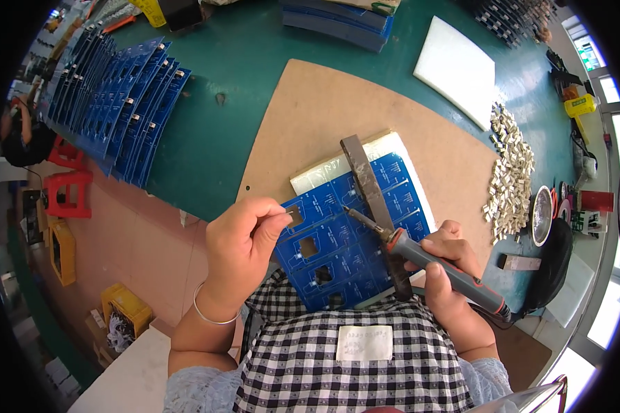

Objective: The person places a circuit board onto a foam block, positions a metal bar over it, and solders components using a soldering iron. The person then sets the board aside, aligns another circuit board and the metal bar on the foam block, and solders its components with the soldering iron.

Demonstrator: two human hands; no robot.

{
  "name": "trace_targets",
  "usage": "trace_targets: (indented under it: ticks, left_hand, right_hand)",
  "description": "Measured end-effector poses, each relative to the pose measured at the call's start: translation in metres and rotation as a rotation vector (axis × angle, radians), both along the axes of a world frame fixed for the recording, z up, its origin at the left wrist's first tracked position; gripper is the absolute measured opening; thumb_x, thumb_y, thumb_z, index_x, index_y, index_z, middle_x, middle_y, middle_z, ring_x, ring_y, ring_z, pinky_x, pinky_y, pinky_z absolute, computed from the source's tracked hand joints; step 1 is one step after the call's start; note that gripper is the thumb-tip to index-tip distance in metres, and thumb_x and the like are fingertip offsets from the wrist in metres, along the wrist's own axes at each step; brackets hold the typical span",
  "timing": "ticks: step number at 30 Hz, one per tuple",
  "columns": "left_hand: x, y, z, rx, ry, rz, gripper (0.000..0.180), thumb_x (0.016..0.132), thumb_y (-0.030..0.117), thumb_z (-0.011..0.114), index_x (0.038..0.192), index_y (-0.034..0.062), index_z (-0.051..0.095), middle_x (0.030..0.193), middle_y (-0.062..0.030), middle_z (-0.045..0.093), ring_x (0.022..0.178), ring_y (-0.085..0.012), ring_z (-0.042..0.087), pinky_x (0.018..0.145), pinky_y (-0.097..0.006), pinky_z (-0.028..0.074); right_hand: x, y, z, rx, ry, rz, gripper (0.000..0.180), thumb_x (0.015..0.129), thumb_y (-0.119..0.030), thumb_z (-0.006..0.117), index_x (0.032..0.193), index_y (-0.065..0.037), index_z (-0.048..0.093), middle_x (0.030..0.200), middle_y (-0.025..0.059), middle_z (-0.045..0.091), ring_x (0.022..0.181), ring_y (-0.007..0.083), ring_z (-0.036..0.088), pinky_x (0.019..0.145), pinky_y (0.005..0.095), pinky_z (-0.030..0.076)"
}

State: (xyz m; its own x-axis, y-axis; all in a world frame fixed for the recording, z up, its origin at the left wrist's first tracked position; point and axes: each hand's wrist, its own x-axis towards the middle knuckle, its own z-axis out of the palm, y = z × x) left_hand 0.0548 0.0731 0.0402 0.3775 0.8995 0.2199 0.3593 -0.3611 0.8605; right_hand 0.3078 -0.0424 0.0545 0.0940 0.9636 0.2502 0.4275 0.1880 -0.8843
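My left hand [244,237] is closed in a pinch over the left edge of a blue circuit board panel [341,241]. What its fingertips hold is too small to name; only a tiny pale tip shows. In my right hand [451,296] is a grey and red soldering iron [424,256], its metal tip pointing up and left over the panel. I cannot tell whether the tip touches the board. A dark metal bar [367,180] lies across the panel, which rests tilted on a pale foam pad [324,172]. Several square cutouts run down the panel's left side.
Beneath the pad lies a brown board [310,103] on the green table [234,62]. Upright blue panels [127,103] stand at left, stacked ones [337,24] at the back. To the right are white foam [456,69], a heap of small pale metallic parts [510,175] and a metal bowl [541,217].
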Motion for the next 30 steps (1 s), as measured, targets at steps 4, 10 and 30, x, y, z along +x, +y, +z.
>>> trace_targets:
  ticks: [4, 10, 30]
  left_hand:
    - [0.003, -0.004, -0.003, -0.031, -0.014, 0.090, 0.006, 0.091, 0.005, 0.060, 0.091, 0.0014, 0.056, 0.071, -0.0045, 0.059, 0.057, -0.0102, 0.053, 0.052, -0.024, 0.043]
    - [0.002, -0.006, -0.006, -0.104, -0.081, 0.098, 0.003, 0.092, 0.003, 0.056, 0.092, 0.0008, 0.055, 0.070, -0.0031, 0.053, 0.056, -0.0089, 0.050, 0.051, -0.023, 0.040]
    - [0.005, -0.009, -0.013, -0.038, -0.115, 0.124, 0.004, 0.088, 0.001, 0.062, 0.090, 0.0015, 0.058, 0.080, -0.0033, 0.060, 0.064, -0.0069, 0.053, 0.055, -0.020, 0.044]
  right_hand:
    - [-0.001, -0.005, 0.000, -0.026, 0.003, 0.031, 0.018, 0.088, -0.019, 0.062, 0.098, -0.006, 0.057, 0.075, 0.0036, 0.068, 0.070, 0.0124, 0.062, 0.092, 0.0375, 0.033]
    - [-0.002, -0.003, -0.001, -0.062, -0.015, 0.055, 0.019, 0.087, -0.020, 0.063, 0.097, -0.005, 0.057, 0.076, 0.0046, 0.069, 0.069, 0.0121, 0.061, 0.088, 0.0352, 0.034]
    - [0.017, -0.009, 0.001, 0.088, 0.040, -0.116, 0.021, 0.086, -0.015, 0.063, 0.103, -0.008, 0.051, 0.078, 0.0066, 0.063, 0.070, 0.0172, 0.059, 0.080, 0.0349, 0.040]
